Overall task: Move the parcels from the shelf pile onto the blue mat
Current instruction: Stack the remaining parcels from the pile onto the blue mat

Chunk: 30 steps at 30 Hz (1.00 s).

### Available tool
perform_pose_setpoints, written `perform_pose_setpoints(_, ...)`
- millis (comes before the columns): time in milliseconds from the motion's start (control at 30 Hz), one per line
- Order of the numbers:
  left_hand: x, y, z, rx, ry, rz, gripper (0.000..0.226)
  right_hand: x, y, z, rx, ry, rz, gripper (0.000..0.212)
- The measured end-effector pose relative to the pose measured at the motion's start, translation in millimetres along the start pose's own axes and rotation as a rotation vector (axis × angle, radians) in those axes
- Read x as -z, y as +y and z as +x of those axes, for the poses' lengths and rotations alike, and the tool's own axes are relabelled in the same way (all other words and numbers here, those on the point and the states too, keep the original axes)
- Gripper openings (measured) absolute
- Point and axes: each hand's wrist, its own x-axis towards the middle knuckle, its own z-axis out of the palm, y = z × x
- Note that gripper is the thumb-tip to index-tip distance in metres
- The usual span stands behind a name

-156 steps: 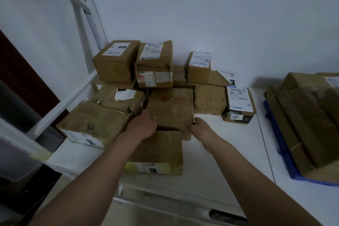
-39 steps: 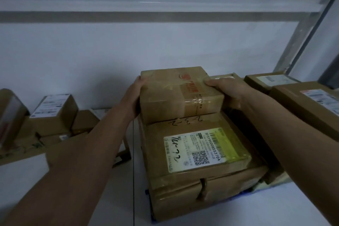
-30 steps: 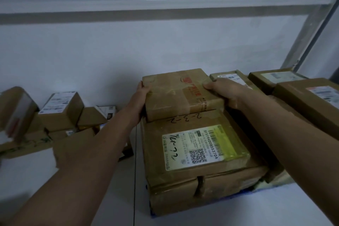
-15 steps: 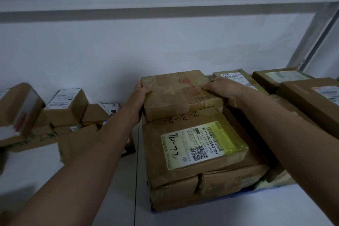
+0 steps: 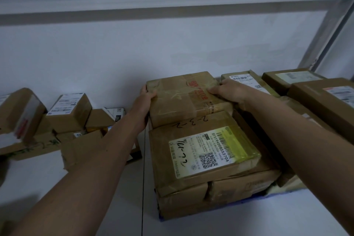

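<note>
The left hand (image 5: 142, 101) grips the left end of a taped brown parcel (image 5: 183, 97), thumb on its top edge and the other fingers hidden behind it; the right hand (image 5: 229, 92) grips the right end, fingers curled over the top by the red print; the grip is closed on the parcel from both ends. The parcel rests on the far part of a stack; just nearer than the grip, under the parcel's front edge, lies a flat parcel with a yellow-tinted label (image 5: 206, 151), with handwriting between label and grip; below that sit two more boxes (image 5: 220, 195); a strip of the blue mat (image 5: 275, 194) shows under the stack's near edge. Right of the grip, more labelled boxes (image 5: 318, 97) crowd close beside the stack. Left of the grip, well apart across bare white shelf (image 5: 107, 193), lies the shelf pile (image 5: 63, 115) of small cartons.
</note>
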Motion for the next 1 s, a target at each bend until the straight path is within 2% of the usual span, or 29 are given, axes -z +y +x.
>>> perform_pose_setpoints(267, 1.3, 0.1, -1.0, -0.015, 0.014, 0.042, 0.039, -0.6, 0.1, -4.9, 0.022, 0.004, -0.015, 0.04)
perform_pose_setpoints(433, -0.3, 4.8, -1.8, -0.026, 0.008, 0.105, 0.03, -0.3, -1.9, -9.3, 0.048, 0.032, -0.04, 0.038)
perform_pose_setpoints(600, 3.6, 13.7, 4.2, -0.055, 0.065, 0.31, 0.062, -0.4, -7.2, -14.4, 0.091, 0.073, -0.105, 0.047)
perform_pose_setpoints(767, 1.9, 18.7, 1.7, -0.089, 0.027, 0.451, 0.068, -2.0, -12.3, -20.8, 0.12, 0.132, -0.192, 0.05)
perform_pose_setpoints(900, 2.6, 15.2, -2.8, -0.03, 0.026, 0.385, 0.067, -4.8, -12.3, -23.6, 0.096, 0.099, -0.151, 0.041)
perform_pose_setpoints(1000, 5.1, 11.3, -4.9, 0.032, 0.029, 0.243, 0.055, -5.6, -7.9, -22.2, 0.097, 0.098, -0.097, 0.06)
